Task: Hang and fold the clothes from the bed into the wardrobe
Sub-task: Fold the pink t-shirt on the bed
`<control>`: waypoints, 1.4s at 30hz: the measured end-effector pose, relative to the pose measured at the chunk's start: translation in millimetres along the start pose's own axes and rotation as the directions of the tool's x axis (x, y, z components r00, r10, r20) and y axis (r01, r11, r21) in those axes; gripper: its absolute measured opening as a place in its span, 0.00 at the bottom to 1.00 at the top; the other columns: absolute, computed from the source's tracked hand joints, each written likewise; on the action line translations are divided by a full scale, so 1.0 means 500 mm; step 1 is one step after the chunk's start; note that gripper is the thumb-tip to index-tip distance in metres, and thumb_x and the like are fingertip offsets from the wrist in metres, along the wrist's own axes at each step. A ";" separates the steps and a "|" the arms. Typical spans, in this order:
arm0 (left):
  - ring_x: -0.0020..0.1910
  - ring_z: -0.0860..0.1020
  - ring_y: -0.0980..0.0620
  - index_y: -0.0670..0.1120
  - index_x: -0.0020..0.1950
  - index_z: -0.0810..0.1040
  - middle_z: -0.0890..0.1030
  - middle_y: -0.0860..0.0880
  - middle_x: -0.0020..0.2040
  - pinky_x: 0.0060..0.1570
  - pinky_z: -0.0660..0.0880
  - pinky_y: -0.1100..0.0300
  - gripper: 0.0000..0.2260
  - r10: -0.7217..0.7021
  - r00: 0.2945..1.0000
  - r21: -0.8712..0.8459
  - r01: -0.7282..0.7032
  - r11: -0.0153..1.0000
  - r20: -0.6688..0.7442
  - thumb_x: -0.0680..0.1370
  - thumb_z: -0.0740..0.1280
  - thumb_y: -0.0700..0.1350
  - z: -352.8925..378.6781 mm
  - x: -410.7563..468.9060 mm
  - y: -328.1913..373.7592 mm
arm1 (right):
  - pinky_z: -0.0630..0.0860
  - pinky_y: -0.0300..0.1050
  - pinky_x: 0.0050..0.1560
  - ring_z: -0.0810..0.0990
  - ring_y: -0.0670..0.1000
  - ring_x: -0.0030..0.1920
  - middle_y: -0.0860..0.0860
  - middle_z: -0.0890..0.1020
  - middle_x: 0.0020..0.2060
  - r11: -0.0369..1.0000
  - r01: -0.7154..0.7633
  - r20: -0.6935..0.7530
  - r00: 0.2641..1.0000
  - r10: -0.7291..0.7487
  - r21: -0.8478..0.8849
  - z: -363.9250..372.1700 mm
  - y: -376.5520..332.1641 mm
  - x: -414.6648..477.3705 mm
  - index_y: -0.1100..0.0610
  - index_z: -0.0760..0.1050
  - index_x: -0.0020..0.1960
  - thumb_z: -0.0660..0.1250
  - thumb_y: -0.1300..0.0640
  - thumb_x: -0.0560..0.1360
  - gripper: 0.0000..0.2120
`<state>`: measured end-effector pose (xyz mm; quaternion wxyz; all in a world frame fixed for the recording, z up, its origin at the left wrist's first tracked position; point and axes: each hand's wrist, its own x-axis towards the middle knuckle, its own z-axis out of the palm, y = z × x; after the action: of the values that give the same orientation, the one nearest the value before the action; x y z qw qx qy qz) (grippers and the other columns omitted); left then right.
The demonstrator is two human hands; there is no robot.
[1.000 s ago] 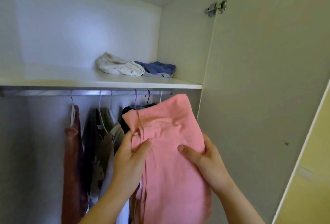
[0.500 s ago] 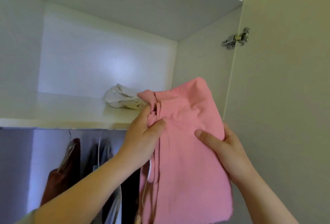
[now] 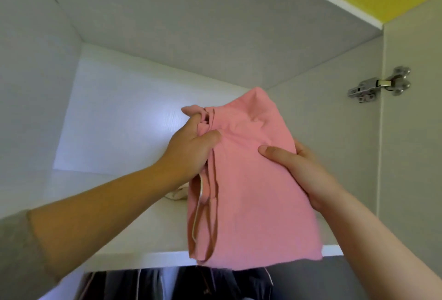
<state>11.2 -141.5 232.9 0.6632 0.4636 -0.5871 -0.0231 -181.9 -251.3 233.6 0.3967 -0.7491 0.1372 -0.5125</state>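
A folded pink garment [image 3: 253, 194] is held up in front of the upper wardrobe compartment, above the white shelf [image 3: 134, 235]. My left hand [image 3: 191, 149] grips its bunched top left edge, thumb on the front. My right hand [image 3: 299, 170] holds its right edge, thumb pressed on the front and fingers behind. A loose strap loop hangs down the garment's left side. A bit of a cream folded cloth [image 3: 177, 194] shows on the shelf behind the garment; the rest is hidden.
Dark clothes on hangers [image 3: 181, 283] hang below the shelf. The open wardrobe door [image 3: 411, 156] stands at right with a metal hinge [image 3: 380, 88]. The compartment's ceiling slopes overhead, and a yellow room ceiling shows at top right.
Both hands have lifted the pink garment up from rail height to the upper shelf. The view tilted upward, so the hanging clothes dropped to the bottom and the shelf clothes are now mostly hidden.
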 end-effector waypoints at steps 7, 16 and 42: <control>0.49 0.80 0.55 0.55 0.59 0.73 0.81 0.53 0.51 0.42 0.74 0.61 0.09 -0.053 0.998 0.098 0.055 0.994 -0.026 0.79 0.62 0.47 -0.038 0.098 -0.067 | 0.81 0.50 0.51 0.85 0.54 0.50 0.52 0.86 0.50 0.996 -0.035 0.075 0.997 0.029 0.083 0.052 0.066 0.139 0.54 0.79 0.59 0.76 0.54 0.68 0.20; 0.51 0.81 0.45 0.52 0.45 0.76 0.82 0.49 0.49 0.56 0.76 0.50 0.03 -0.200 0.974 0.129 0.213 0.968 -0.107 0.78 0.65 0.44 -0.074 0.210 -0.127 | 0.81 0.49 0.49 0.86 0.55 0.49 0.54 0.86 0.50 0.978 -0.175 0.262 0.955 0.141 0.112 0.094 0.122 0.293 0.56 0.77 0.62 0.73 0.54 0.72 0.19; 0.35 0.72 0.57 0.49 0.46 0.73 0.75 0.53 0.41 0.25 0.71 0.73 0.05 -0.361 0.929 0.228 0.371 0.900 -0.085 0.80 0.61 0.42 -0.061 0.426 -0.417 | 0.81 0.45 0.43 0.84 0.54 0.47 0.55 0.84 0.49 0.898 -0.435 0.285 0.855 0.433 -0.061 0.138 0.330 0.529 0.58 0.73 0.64 0.72 0.47 0.73 0.25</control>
<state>208.8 -364.5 264.0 0.5981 0.6425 -0.4744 -0.0666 27.2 -488.7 275.6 0.5198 -0.7649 0.2411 -0.2944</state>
